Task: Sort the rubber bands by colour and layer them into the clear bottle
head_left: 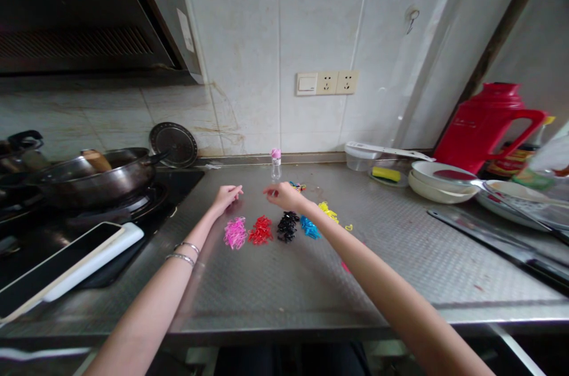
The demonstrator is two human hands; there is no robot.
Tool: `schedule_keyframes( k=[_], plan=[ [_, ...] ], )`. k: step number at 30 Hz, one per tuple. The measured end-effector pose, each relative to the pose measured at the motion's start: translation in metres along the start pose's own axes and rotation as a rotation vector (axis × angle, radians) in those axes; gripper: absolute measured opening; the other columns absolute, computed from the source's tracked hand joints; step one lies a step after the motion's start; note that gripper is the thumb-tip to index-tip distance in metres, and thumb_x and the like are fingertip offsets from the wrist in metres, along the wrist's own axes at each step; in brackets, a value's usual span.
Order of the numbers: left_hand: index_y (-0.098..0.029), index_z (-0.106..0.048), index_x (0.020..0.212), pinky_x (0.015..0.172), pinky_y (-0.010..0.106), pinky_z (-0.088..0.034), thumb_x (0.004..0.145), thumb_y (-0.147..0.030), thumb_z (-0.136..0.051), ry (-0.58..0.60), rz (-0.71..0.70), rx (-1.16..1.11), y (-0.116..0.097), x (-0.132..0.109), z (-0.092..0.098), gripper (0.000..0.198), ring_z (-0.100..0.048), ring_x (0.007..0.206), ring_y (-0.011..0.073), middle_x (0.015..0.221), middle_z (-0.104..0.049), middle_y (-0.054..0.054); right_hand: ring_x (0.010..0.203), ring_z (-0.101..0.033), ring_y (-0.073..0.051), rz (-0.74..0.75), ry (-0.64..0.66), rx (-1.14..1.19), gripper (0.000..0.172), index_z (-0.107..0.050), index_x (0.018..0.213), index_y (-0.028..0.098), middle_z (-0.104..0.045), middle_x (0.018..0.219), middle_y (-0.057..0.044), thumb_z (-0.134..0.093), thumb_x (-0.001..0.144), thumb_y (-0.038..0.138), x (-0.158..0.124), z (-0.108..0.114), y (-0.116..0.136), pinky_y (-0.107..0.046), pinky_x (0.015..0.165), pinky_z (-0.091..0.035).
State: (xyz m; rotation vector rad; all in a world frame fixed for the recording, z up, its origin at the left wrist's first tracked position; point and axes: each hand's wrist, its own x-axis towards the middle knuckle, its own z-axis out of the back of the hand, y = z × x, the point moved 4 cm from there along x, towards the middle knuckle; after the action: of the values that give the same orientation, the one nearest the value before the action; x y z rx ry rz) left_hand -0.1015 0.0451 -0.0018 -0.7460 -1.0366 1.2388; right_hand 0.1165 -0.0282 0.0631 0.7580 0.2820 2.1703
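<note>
Recording a steel countertop (400, 257) with a wok (102, 174) beside its left edge, a red thermos (484, 124) by its right rear corner and a phone (62, 263) near its front left corner. Observing the left hand (227, 195) and the right hand (282, 195) hovering close together mid-counter toward the back edge, each loosely curled with fingertips drawn together, and failing to tell whether either is pinching anything. Noting, in a row just before them, separate heaps of pink bands (235, 232), red bands (261, 230), black bands (287, 226), blue bands (310, 228) and yellow bands (328, 212), and a small clear bottle (276, 165) standing upright just behind them.
</note>
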Motion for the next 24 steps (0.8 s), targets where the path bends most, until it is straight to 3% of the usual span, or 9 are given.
schedule_keyframes(
  k=[6,11,16,24],
  plan=[
    [-0.011,-0.062,0.065,0.038,0.019,-0.020,0.067,-0.048,-0.054,-0.006,0.001,-0.008,0.002,0.002,0.000,0.037,-0.033,0.036,0.0048,0.046,-0.046,-0.003,0.067,-0.058,-0.013,-0.291,-0.203,-0.053,0.026,-0.067,0.088,0.015,-0.067,0.072,-0.004,-0.048,0.070,0.018,-0.040,0.053,-0.099,-0.020,0.061,-0.041],
    [-0.011,-0.062,0.066,0.038,0.018,-0.020,0.069,-0.048,-0.053,-0.004,0.003,0.029,0.002,0.003,-0.001,0.038,-0.034,0.037,0.0051,0.047,-0.046,-0.002,0.061,-0.057,-0.012,-0.511,-0.285,-0.014,0.029,-0.066,0.088,0.012,-0.066,0.066,-0.004,-0.045,0.069,0.016,-0.085,0.070,-0.159,-0.019,0.057,-0.040],
    [-0.011,-0.062,0.065,0.040,0.019,-0.023,0.067,-0.047,-0.054,0.002,0.001,0.046,0.001,0.004,-0.002,0.037,-0.037,0.040,0.0062,0.046,-0.047,-0.001,0.057,-0.057,-0.012,-0.590,-0.277,0.027,0.031,-0.066,0.089,0.012,-0.065,0.062,-0.003,-0.044,0.068,0.017,-0.108,0.064,-0.180,-0.020,0.057,-0.041],
    [-0.013,-0.064,0.057,0.046,0.020,-0.031,0.067,-0.038,-0.054,0.014,-0.025,0.161,-0.010,-0.002,-0.006,0.028,-0.045,0.045,0.0100,0.046,-0.052,0.001,0.060,-0.058,-0.013,-0.586,-0.349,0.021,0.031,-0.066,0.086,0.014,-0.065,0.063,-0.002,-0.042,0.069,0.022,-0.112,0.061,-0.180,-0.020,0.058,-0.041]
  ],
)
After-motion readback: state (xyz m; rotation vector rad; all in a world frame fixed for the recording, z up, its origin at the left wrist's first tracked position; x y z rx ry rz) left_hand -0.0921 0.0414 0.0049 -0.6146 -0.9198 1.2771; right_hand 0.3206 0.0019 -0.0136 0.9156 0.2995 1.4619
